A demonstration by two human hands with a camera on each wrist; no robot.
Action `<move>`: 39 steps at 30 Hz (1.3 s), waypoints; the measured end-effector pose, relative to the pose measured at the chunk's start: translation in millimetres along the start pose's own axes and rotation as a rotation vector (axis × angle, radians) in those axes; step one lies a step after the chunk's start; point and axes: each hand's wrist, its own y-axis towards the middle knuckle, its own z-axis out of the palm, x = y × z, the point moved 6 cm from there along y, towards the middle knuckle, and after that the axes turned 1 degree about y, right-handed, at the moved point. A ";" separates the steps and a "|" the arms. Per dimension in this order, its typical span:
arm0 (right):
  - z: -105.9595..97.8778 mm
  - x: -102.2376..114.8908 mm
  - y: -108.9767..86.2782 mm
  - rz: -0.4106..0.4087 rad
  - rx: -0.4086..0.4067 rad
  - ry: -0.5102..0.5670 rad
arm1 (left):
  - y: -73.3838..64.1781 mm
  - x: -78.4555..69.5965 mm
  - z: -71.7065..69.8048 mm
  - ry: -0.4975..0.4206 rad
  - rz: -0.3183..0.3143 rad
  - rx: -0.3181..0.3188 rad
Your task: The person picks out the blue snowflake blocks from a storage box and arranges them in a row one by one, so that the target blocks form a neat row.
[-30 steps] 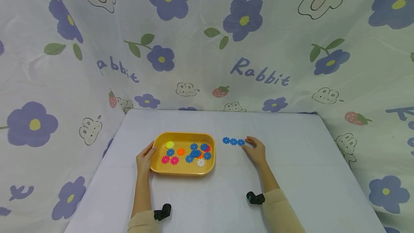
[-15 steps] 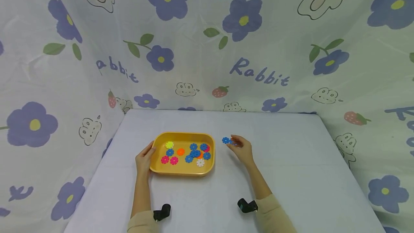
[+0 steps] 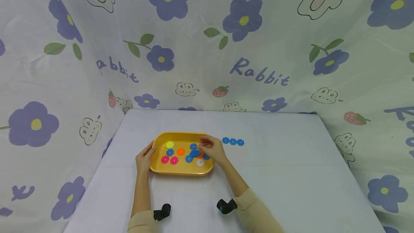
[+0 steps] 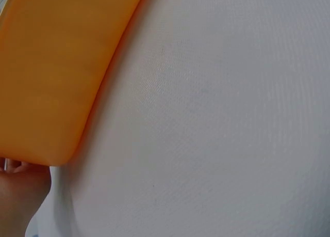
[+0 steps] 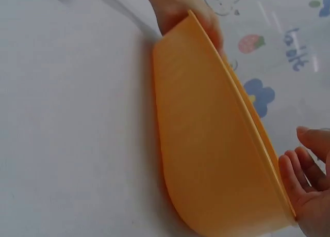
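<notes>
Clock centred on the yellow tray (image 3: pixel 185 167), twelve at the far side. My left hand (image 3: pixel 144 158) grips the tray at nine, thumb at the rim. My right hand (image 3: pixel 213 149) is over the three o'clock end, thumb and fingers (image 5: pixel 292 171) apart, no piece visible between them; rim contact cannot be determined. The blue pile (image 3: pixel 194 153) lies overlapped just inside three, the white piece (image 3: pixel 200 162) toward four. A row of three blue pieces (image 3: pixel 233 141) lies outside, between two and three. Assessed risks: a careless pinch could lift overlapped pieces together; wrist pressure could tip the tray; a low outward sweep could scatter the row.
</notes>
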 end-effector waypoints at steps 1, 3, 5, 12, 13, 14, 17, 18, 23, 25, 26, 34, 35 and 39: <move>6.7 -3.4 2.3 -0.013 0.021 -0.003 | -0.3 -0.3 -0.2 -0.001 0.001 -0.001; 20.0 -7.4 6.1 -0.032 0.059 -0.023 | -1.0 -0.9 -0.4 0.000 0.004 0.002; 32.1 -9.0 8.2 -0.037 0.098 -0.046 | -1.5 -1.4 -0.6 -0.005 0.007 0.000; 64.5 -22.7 15.6 0.018 0.170 -0.100 | -2.7 -0.8 -2.2 0.024 0.002 -0.002; 68.2 -23.5 17.1 0.023 0.173 -0.108 | -2.7 -0.6 -2.4 0.030 0.001 -0.002; 71.8 -24.6 18.9 0.028 0.175 -0.115 | -2.5 -0.5 -2.6 0.034 0.001 -0.001; 82.1 -25.6 23.7 0.030 0.191 -0.148 | -1.5 0.1 -2.7 0.030 0.001 -0.006; 85.6 -26.5 25.2 0.034 0.201 -0.164 | -1.5 0.0 -2.3 0.030 0.003 -0.002; 101.4 -31.5 30.2 0.064 0.272 -0.325 | -0.6 -0.3 -1.3 0.021 0.008 0.004; 106.5 -32.6 31.8 0.070 0.292 -0.391 | -0.9 -0.6 -1.3 0.022 0.009 0.006; 108.7 -33.3 32.4 0.073 0.299 -0.415 | -1.2 -0.6 -1.6 0.021 0.007 0.005; 118.8 -36.2 34.3 0.097 0.329 -0.495 | -1.1 0.1 -1.5 0.006 0.017 -0.001; 118.9 -36.3 34.5 0.100 0.331 -0.514 | -1.0 0.4 -1.6 0.007 0.017 -0.001; 118.6 -36.7 34.8 0.098 0.331 -0.591 | -0.5 0.7 -1.8 0.012 0.020 -0.004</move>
